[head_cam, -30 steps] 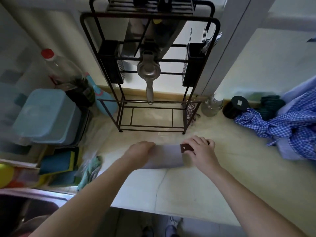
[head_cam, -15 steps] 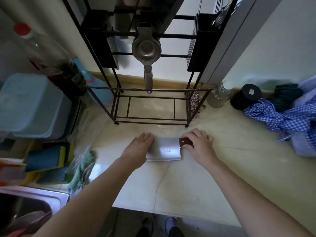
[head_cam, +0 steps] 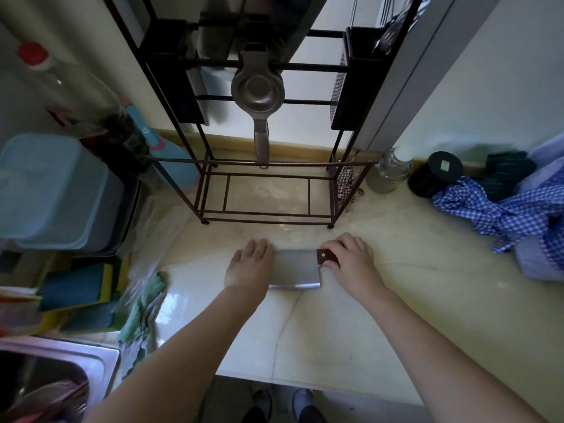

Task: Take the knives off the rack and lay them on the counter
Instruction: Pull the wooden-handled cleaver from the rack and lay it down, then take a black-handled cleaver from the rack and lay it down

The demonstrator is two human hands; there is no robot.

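A wide steel cleaver [head_cam: 294, 268] with a dark red-brown handle lies flat on the pale stone counter [head_cam: 396, 300], just in front of the black wire rack [head_cam: 265, 213]. My right hand [head_cam: 354, 264] is closed around the handle at the blade's right end. My left hand [head_cam: 248, 264] rests flat, fingers together, on the blade's left end. Dark shapes hang in the rack's upper part [head_cam: 259, 25], too blurred to tell as knives.
A metal squeezer [head_cam: 258, 96] hangs in the rack. Blue bins [head_cam: 52, 190], sponges [head_cam: 76, 288] and a green rag [head_cam: 143, 306] crowd the left, a sink [head_cam: 55, 377] the lower left. A glass jar [head_cam: 389, 172], black lid [head_cam: 436, 174] and checked cloth [head_cam: 503, 215] lie at right.
The cleaver has settled flat on the counter. My left hand has flattened on the blade's left end, and the view has moved closer and lower.
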